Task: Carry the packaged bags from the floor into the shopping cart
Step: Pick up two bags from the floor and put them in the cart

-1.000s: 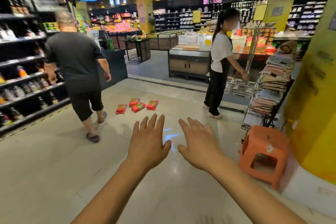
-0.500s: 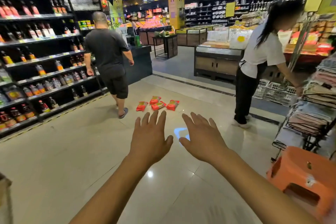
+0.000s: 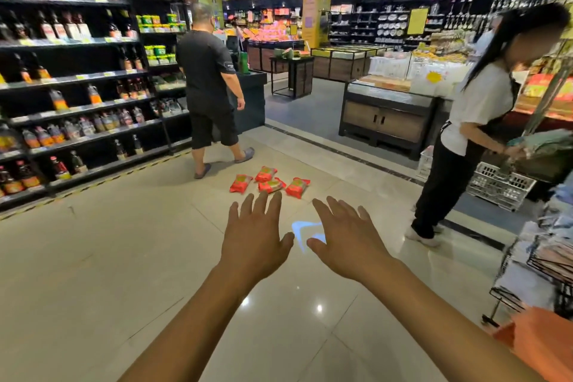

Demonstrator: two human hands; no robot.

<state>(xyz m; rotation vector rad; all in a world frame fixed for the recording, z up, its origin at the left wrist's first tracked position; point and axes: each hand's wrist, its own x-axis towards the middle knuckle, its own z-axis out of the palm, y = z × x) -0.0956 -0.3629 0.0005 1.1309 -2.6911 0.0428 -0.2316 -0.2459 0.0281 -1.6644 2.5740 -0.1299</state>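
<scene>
**Both hands open and empty; bags on floor ahead**

Head view:

1. The left hand [image 3: 252, 245] is extended forward, palm down, above the floor [image 3: 124, 257]. Its fingers are straight and slightly spread. It holds nothing.
2. The right hand [image 3: 347, 245] is extended beside it, also palm down, with straight, spread fingers. It holds nothing. The two hands are near each other but apart, with a pale blue patch of light [image 3: 305, 234] on the tiles showing between them.
3. The packaged bags [image 3: 272, 185] are four red packs lying flat on the floor in a loose cluster, ahead of the hands. Neither hand touches them. In this view the left fingertips line up with the near edge of the cluster.
4. A person in black clothing [image 3: 207, 80] stands just beyond the bags, on their left side, back to the camera, next to dark shelves of bottles [image 3: 62, 87].
5. A person in a white shirt [image 3: 477, 108] stands to the right of the bags, well apart from them, beside a white wire basket [image 3: 499, 186].
6. An orange stool [image 3: 539, 341] shows partly at the lower right edge, below a display rack [image 3: 542, 257].
</scene>
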